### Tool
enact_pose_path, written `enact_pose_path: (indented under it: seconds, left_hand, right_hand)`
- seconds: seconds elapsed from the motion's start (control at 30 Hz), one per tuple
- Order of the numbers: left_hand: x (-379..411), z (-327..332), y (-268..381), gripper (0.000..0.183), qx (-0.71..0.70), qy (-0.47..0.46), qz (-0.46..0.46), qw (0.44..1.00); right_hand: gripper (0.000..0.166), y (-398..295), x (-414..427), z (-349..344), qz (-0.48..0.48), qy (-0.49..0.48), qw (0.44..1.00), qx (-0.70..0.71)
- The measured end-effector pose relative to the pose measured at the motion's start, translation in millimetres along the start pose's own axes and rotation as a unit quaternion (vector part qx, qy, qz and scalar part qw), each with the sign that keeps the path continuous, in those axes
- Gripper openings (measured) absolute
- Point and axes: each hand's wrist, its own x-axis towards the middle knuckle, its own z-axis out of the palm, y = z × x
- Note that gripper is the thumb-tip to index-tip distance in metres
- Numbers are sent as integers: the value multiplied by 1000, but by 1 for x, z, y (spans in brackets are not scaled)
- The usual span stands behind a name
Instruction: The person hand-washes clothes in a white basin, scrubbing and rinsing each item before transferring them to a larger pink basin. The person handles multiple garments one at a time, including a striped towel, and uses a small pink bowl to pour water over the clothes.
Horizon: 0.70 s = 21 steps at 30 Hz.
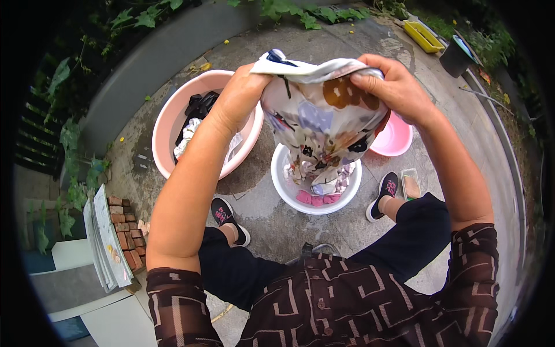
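Note:
Both hands hold up a white garment with a floral print point(303, 117) by its top edge. My left hand point(243, 97) grips the left end of that edge, its fingers mostly hidden by my own wrist and the cloth. At the right end, my right hand point(390, 84) pinches the edge between thumb and fingers. The lower part of the cloth hangs bunched over a white basin point(284, 197). Inside the basin lie a pink cloth point(318, 198) and a pale patterned cloth point(344, 178).
A large peach tub point(162, 139) with black and white clothes stands left. A pink basin point(396, 139) sits behind my right forearm. Near my right shoe is a clear plastic box point(410, 184). Stacked bricks point(129, 230) and leaning boards point(108, 243) flank the left side.

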Motion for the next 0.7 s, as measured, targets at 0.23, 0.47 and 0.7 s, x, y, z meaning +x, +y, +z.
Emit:
enact_pose_path:
  seconds: [0.23,0.47,0.7]
  left_hand:
    - [-27,48,-174,35,207,-118,-292,926]
    - [-81,110,-360,73,521,-129,-249,807]
    - [-86,156,-438,76,446,-86,-322,831]
  right_hand:
    - [25,185,-24,47,231,-86,968,-38]
    - [55,348,-54,135,130,-213,870,-425]
    - [60,425,-67,150,185,-241,856,-417]
